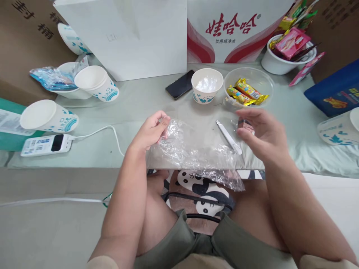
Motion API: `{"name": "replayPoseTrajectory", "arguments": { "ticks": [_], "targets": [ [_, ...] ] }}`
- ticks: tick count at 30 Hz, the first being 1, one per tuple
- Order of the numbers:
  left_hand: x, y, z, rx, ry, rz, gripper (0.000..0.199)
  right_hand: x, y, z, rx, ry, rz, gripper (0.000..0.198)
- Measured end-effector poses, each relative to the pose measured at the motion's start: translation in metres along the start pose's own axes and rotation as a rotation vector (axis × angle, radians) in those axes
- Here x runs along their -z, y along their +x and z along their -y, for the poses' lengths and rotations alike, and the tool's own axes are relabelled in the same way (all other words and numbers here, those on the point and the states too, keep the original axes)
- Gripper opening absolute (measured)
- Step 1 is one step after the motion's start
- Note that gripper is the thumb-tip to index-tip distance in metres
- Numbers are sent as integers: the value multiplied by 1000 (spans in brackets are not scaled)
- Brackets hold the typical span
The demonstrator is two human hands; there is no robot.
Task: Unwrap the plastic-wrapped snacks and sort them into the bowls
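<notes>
My left hand [150, 132] is closed, pinching the edge of a clear crinkled plastic bag [179, 147]. The bag spreads over the front of the cloth-covered surface and hangs past its edge above my lap. On the right, the curled fingers of my right hand [265, 136] grip a small dark and reddish packet [246, 127], partly hidden by the thumb. Between the hands, closer to the right one, lies a slim white utility knife [228, 137]. Beyond it stand a paper bowl [207, 95] with clear plastic inside and a clear round tub [270, 84] holding yellow-wrapped snacks [248, 91].
A black phone [179, 85] lies behind my left hand. Paper cups [66, 117] and a white power bank [46, 145] with a cable are at left. Cardboard boxes [157, 37] line the back. A white bucket [273, 63] of snacks and a blue bag [333, 91] stand at right.
</notes>
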State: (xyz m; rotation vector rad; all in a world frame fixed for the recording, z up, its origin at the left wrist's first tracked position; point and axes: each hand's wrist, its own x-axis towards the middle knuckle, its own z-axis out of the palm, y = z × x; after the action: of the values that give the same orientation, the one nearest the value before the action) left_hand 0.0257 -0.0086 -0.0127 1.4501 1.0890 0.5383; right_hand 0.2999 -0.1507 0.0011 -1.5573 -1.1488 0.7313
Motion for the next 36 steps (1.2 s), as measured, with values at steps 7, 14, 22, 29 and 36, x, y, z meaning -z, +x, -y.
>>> {"name": "replayPoseTrajectory", "arguments": {
  "ticks": [7,14,22,29,36],
  "targets": [
    [-7,-1,2,3,-36,247,43,-73,17,-11,-47,30,747,29],
    [-17,8,9,-17,-655,-51,53,-64,13,-14,-220,252,336,27],
    [-61,10,10,137,-339,296,32,-53,10,-23,-207,248,141,38],
    [-48,8,9,47,-131,294,30,-37,3,-35,-162,22,248,21],
    [-47,9,11,-62,-171,273,11,-40,6,-36,-82,245,197,33]
  ]
}}
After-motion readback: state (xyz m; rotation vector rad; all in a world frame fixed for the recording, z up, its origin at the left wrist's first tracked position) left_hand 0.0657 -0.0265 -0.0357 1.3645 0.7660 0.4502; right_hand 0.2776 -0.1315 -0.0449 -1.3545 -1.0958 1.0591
